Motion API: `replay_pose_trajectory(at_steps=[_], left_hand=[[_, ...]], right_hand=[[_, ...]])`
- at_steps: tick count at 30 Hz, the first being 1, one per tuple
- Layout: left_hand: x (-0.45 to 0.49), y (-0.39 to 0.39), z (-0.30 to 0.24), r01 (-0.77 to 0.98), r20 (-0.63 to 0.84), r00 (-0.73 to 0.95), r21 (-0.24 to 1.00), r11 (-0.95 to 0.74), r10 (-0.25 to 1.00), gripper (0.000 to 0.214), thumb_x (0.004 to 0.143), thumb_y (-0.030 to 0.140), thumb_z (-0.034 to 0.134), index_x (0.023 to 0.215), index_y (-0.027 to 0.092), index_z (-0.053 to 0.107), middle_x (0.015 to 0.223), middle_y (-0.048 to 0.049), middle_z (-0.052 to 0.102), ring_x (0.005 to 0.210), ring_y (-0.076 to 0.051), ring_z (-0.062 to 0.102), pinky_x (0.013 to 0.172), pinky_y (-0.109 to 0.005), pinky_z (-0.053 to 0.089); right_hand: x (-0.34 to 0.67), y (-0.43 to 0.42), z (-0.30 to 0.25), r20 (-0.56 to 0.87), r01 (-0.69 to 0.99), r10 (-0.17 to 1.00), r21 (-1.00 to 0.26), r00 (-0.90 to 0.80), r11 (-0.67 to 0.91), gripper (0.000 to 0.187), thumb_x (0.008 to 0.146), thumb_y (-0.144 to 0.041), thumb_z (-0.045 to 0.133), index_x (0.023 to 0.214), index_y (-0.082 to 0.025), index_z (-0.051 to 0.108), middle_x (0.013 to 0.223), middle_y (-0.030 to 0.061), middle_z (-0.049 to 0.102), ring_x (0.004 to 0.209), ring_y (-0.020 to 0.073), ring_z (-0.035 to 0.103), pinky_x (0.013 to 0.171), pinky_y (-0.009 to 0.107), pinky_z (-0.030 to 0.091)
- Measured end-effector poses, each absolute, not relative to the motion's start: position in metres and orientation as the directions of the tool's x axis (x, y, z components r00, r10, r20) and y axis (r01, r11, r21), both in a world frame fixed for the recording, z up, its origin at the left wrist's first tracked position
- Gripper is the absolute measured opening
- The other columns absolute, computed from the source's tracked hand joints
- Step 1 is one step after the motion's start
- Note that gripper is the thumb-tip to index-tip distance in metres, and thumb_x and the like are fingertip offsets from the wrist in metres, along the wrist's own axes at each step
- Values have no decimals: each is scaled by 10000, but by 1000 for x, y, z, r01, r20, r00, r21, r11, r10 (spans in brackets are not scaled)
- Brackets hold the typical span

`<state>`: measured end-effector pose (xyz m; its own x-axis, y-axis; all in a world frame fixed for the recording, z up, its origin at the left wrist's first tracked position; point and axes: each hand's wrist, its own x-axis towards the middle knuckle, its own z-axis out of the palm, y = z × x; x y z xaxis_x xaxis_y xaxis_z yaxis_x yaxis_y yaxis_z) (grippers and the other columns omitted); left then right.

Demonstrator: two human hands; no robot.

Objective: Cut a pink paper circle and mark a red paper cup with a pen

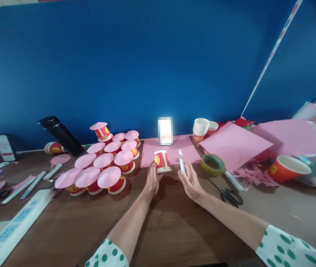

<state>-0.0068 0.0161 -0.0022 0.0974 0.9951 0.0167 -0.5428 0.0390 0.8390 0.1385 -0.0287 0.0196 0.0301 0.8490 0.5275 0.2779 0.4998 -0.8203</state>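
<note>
At mid-surface (174, 226), near edge of pink sheet (149, 152): your left hand (152, 180) wraps red paper cup (162, 161), cup inverted, rim down. Just right of cup, your right hand (190, 182) pinches white stick (181, 161), long axis upright, beside cup wall, small gap between.

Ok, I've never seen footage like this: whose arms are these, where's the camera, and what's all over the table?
No machine here: one camera sits on a person's head, looking forward and down, so both arms are the wearer's own. The left hand holds a red paper cup; the right hand holds a thin white stick, which I cannot identify. On the wooden table stand red cups capped with pink discs at left, pink paper sheets behind and right, a tape roll and scissors by the right hand.
</note>
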Motion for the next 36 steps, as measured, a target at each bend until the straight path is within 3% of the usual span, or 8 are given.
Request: replay_pose_trajectory(at_steps=[5,8,10,14,19,23,28,36], left_hand=[[-7,16,-3,-539,18,90,841,33,996,348,798,453,488,996,173,543,946,-56,625,850,-180,599,778,-338,452],[-7,15,-2,-515,15,76,857,26,997,351,797,457,502,1012,180,529,977,-67,614,878,-188,597,775,-337,458],[-7,14,-1,-511,19,73,860,21,997,326,799,454,507,982,185,525,962,-61,614,886,-188,596,772,-326,462],[-7,13,0,-493,28,71,870,11,997,294,805,446,504,949,191,535,950,-67,617,892,-188,591,759,-305,469],[-7,14,2,-493,29,81,870,15,996,323,802,436,512,1006,188,545,992,-78,610,914,-202,587,763,-321,474],[-7,14,2,-522,23,71,853,18,997,333,791,448,524,985,177,545,955,-58,612,865,-190,597,776,-348,467],[-8,15,-3,-567,20,74,823,26,997,292,810,439,505,928,174,539,865,-30,599,775,-147,584,720,-295,464],[-6,15,-1,-525,-20,63,850,50,998,361,816,488,463,970,167,521,864,-54,606,793,-168,588,713,-291,460]], right_hand=[[144,-28,19,505,308,859,-832,80,461,347,916,-299,386,1245,-217,459,1042,87,591,772,176,583,794,346,474],[147,-28,12,528,308,847,-818,65,486,422,904,-276,419,1318,-217,361,926,72,612,666,167,574,734,333,487],[147,-28,9,517,283,854,-828,54,484,462,900,-263,429,1343,-225,305,979,78,607,681,164,585,732,323,494],[144,-28,8,491,282,869,-844,65,456,337,896,-257,433,1231,-224,433,1064,86,587,722,161,600,735,302,493],[143,-32,12,472,295,881,-847,39,441,212,895,-261,432,1084,-207,511,877,51,598,760,167,579,718,273,467],[147,-30,10,451,291,890,-862,68,415,142,891,-292,444,901,-198,549,682,-4,514,596,122,484,574,230,420],[151,-27,12,441,223,894,-882,77,416,249,897,-307,423,1120,-212,482,665,-22,464,558,113,444,535,227,405],[148,-39,13,491,356,869,-802,-66,480,208,891,-245,446,1068,-254,555,770,7,545,670,133,522,629,239,432]])
